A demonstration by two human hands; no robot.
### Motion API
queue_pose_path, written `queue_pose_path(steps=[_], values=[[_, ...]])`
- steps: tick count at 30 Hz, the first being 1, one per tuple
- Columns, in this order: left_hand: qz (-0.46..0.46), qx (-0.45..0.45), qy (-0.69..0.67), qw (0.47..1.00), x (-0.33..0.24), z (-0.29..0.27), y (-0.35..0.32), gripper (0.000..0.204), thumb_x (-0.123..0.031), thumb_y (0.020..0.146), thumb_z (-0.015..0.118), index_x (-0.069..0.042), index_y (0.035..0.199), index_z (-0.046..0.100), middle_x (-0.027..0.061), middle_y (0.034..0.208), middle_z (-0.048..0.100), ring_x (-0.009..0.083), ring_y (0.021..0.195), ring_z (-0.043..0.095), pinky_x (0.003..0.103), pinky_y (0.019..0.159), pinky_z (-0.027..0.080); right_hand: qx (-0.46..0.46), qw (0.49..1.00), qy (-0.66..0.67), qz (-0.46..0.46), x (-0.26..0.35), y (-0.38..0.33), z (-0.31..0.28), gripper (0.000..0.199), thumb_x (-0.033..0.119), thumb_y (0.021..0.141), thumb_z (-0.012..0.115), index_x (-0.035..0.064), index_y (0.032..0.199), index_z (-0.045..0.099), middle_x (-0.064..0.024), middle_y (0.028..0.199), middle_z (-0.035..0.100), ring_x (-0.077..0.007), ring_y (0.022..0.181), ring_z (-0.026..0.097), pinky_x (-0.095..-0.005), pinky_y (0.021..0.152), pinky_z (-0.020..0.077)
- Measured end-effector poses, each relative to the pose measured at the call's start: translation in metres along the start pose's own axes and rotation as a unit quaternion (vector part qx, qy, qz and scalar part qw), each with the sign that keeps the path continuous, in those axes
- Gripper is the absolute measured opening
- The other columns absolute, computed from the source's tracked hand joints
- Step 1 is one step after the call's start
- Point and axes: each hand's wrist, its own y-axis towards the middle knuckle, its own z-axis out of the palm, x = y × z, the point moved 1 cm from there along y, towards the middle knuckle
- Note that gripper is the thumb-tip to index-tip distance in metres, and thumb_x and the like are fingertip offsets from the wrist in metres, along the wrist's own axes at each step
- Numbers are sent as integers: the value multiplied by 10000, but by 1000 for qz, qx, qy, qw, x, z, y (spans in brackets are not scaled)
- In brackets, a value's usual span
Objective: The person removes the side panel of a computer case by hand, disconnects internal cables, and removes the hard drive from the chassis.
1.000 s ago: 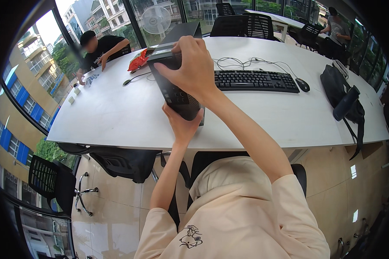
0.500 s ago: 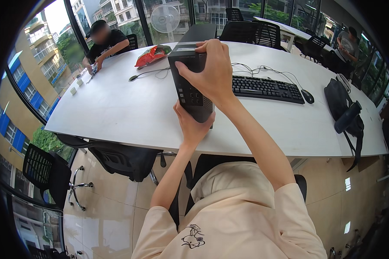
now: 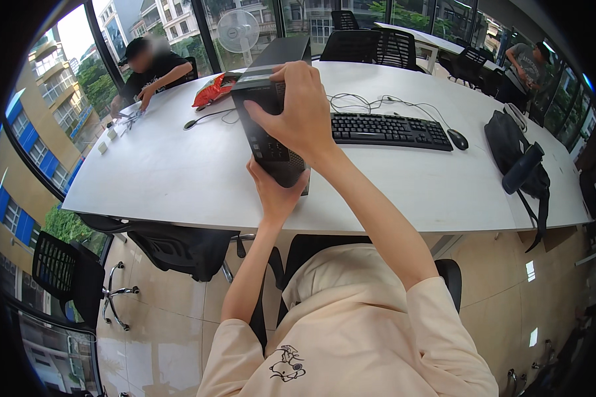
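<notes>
A black desktop computer case (image 3: pixel 263 140) stands on the white table in front of me, its narrow front panel with ports facing me. My right hand (image 3: pixel 302 112) grips its upper part, thumb across the front and fingers over the top edge. Lower down, my left hand (image 3: pixel 276 192) is wrapped round the bottom front edge from below. Whether the case's near end is lifted off the table I cannot tell. Right of the case lie a black keyboard (image 3: pixel 390 130) and a black mouse (image 3: pixel 457 139) with tangled cables behind them.
On the white table (image 3: pixel 159 169) are a red package (image 3: pixel 212 91) behind the case, a thin cable, and at right a black bag (image 3: pixel 506 142) with a dark bottle (image 3: pixel 522 169). A person (image 3: pixel 154 69) sits at the far left; another stands far right. Black chairs (image 3: pixel 179 248) surround the table.
My view has turned slightly to the right, so the whole scene sits further left. Both hands keep their hold on the computer case, which looks nearly unmoved on the table.
</notes>
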Motion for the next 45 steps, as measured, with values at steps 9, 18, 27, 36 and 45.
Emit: queue_pose_path(steps=[9,18,27,36,45], values=[[1,14,-21,1000,13,4,-3,1129,-282,722,959,26,1509,211,237,1395,347,418,1309,398,508,1079,392,-27,999,19,37,-2,4,11,496,333,689,892,84,955,555,-62,979,534,-292,1006,517,-443,827,402],[2,16,-20,1000,9,2,-1,1142,-292,719,963,22,1515,207,234,1392,346,422,1306,395,517,1082,389,-7,997,31,65,0,4,11,511,288,713,892,57,1020,555,-81,1079,567,-302,1083,517,-448,887,441],[8,4,5,1000,-2,0,-1,1041,-308,757,940,39,1469,265,224,1359,387,379,1305,422,475,1097,380,47,989,126,-52,-29,-10,-13,579,216,769,884,89,1258,601,-147,1373,587,-368,1359,506,-465,1108,437],[6,0,-13,1000,7,7,-1,1076,-249,713,937,35,1483,240,230,1379,353,411,1306,382,513,1085,369,18,989,142,-40,-32,-14,-4,570,226,731,860,132,1235,610,-84,1350,587,-318,1358,503,-471,1055,393],[3,31,2,1000,5,-3,0,1064,-257,746,920,39,1491,221,233,1390,346,413,1315,376,509,1090,373,25,989,141,-38,-27,-14,-5,566,186,738,865,106,1237,608,-107,1363,595,-358,1375,487,-477,1133,396]])
